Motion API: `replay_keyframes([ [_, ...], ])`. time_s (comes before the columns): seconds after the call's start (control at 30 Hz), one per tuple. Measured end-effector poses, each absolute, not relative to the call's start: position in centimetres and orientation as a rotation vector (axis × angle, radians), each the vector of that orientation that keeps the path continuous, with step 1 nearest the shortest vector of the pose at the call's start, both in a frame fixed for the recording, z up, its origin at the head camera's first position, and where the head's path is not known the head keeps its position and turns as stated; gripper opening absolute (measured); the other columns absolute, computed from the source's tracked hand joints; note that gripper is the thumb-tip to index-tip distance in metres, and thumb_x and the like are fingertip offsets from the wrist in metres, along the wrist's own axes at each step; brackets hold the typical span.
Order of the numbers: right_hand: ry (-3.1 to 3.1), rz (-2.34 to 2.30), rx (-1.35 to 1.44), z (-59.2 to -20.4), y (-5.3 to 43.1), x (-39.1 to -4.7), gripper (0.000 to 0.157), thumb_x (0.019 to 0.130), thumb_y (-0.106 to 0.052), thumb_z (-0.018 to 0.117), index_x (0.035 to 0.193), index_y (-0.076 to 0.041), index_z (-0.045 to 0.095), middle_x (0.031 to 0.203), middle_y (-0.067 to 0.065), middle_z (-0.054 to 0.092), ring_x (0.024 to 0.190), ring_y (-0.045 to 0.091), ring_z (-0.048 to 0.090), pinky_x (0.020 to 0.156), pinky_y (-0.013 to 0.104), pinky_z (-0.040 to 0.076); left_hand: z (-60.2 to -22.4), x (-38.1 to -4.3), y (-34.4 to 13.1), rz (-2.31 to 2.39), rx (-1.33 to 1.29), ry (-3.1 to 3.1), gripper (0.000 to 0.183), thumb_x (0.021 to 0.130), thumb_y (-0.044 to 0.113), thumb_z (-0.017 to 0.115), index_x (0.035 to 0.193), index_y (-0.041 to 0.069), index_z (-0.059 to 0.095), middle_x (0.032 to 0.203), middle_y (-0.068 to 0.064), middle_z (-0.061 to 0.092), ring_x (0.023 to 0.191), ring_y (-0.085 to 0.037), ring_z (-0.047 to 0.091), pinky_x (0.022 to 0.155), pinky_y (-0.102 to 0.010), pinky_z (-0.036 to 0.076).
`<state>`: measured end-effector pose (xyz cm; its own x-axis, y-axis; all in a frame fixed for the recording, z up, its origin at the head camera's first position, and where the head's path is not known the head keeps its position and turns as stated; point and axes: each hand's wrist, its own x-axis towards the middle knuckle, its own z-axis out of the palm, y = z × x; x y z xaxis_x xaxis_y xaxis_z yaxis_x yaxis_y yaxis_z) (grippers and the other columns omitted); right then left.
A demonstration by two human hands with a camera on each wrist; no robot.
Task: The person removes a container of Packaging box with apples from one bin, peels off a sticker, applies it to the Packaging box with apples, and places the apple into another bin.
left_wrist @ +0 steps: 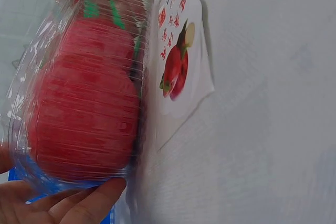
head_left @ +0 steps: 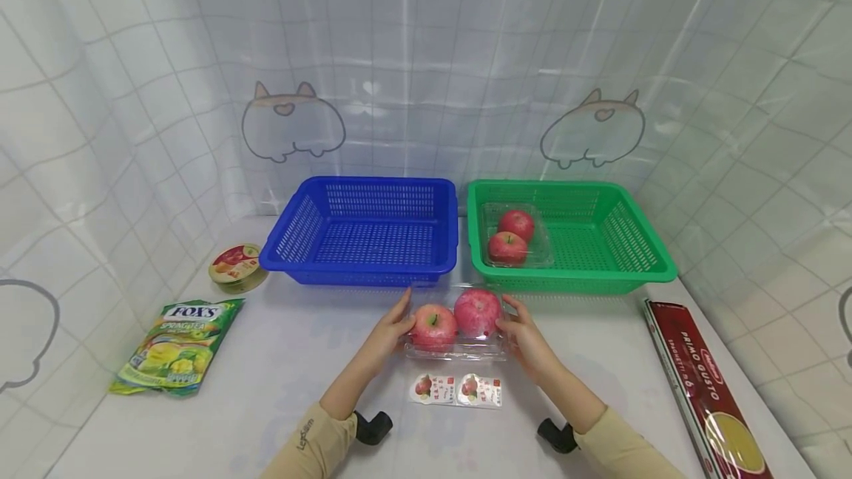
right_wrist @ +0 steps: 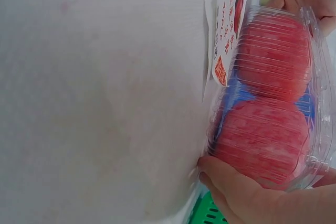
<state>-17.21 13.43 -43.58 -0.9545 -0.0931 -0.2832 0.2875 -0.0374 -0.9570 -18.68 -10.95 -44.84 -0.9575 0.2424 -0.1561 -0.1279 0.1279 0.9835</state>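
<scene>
A clear plastic clamshell box (head_left: 489, 355) holds two red apples (head_left: 434, 327), side by side. My left hand (head_left: 389, 333) grips its left end and my right hand (head_left: 526, 333) grips its right end, fingers bent around the edges. In the left wrist view, fingers (left_wrist: 92, 203) press on the box's near end. The right wrist view shows the thumb side of the right hand (right_wrist: 252, 195) against the box wall. Whether the box touches the table cannot be told. Just in front of it, two apple-printed labels (head_left: 433, 389) lie side by side on the table.
Behind the hands stand a blue basket (head_left: 362, 272) and a green basket (head_left: 572, 281); another clear box with two apples (head_left: 509, 246) sits in the green one. At left lie a round tin (head_left: 237, 268) and a sweets bag (head_left: 178, 346); at right, a spaghetti box (head_left: 705, 390).
</scene>
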Motion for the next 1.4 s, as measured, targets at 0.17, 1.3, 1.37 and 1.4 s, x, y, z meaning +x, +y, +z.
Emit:
replay_keyframes([
  [0.17, 1.989, -2.055, 0.183, -43.7, 13.6, -17.2, 0.060, 0.092, -0.013, 0.042, 0.146, -0.009, 0.015, 0.141, 0.026, 0.021, 0.109, 0.031, 0.034, 0.083, 0.033, 0.037, -45.0, -18.5, -10.9, 1.910, 0.122, 2.153, 0.058, 0.096, 0.016, 0.043, 0.147, 0.007, 0.018, 0.149, -0.027, 0.014, 0.130, -0.046, 0.026, 0.097, -0.058, 0.035],
  [1.3, 2.584, -1.894, -0.126, -42.8, 14.7, -15.1, 0.049, 0.090, -0.011, 0.056, 0.134, 0.000, 0.038, 0.139, 0.020, 0.035, 0.129, 0.037, 0.029, 0.102, 0.053, 0.028, -43.9, -15.1, -12.6, 1.728, 0.203, 2.775, 0.044, 0.094, 0.026, 0.053, 0.133, 0.007, 0.046, 0.129, -0.016, 0.050, 0.117, -0.034, 0.046, 0.095, -0.050, 0.038],
  [1.37, 2.658, -1.890, -0.153, -42.7, 14.5, -14.3, 0.040, 0.088, -0.008, 0.057, 0.125, 0.001, 0.046, 0.129, 0.018, 0.045, 0.121, 0.032, 0.038, 0.097, 0.048, 0.033, -44.0, -14.5, -12.7, 1.748, 0.226, 2.832, 0.037, 0.093, 0.021, 0.054, 0.126, 0.005, 0.052, 0.117, -0.012, 0.058, 0.110, -0.030, 0.051, 0.092, -0.048, 0.040],
  [1.4, 2.679, -1.896, -0.165, -42.7, 14.5, -13.9, 0.035, 0.087, -0.007, 0.058, 0.121, 0.001, 0.049, 0.124, 0.015, 0.049, 0.117, 0.029, 0.042, 0.094, 0.044, 0.035, -44.0, -14.2, -12.8, 1.769, 0.230, 2.843, 0.033, 0.092, 0.018, 0.055, 0.122, 0.004, 0.055, 0.111, -0.011, 0.061, 0.106, -0.026, 0.053, 0.091, -0.046, 0.041],
])
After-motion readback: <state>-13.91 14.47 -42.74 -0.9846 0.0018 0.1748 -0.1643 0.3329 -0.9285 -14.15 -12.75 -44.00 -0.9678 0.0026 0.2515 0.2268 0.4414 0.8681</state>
